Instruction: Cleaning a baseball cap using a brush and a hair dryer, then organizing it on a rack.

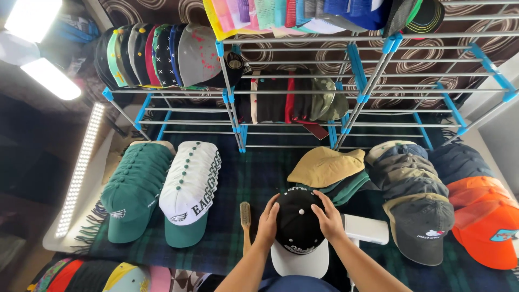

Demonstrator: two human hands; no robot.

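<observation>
Desk [243, 178] under dark plaid cloth carries stacked caps; yours, the black cap [297, 219] with a white brim, sits front and centre. Your left hand [267, 223] and right hand [327, 218] cup its rounded crown, both grips wrapped on fabric. Left of it lies a wooden brush [245, 216], untouched.

1. Cap [298, 224] I'm holding – matt black cloth crown, white brim smooth, stitched front.
2. Table cover [243, 178] – dark plaid woven cloth, fringed edge, looks soft.
3. Brush [245, 216] – wood handle, light, unvarnished I think.
4. Rack [281, 92] – thin shiny metal rods w/ blue plastic joints.
5. White box [366, 229] – smooth plastic, semi-gloss.
</observation>
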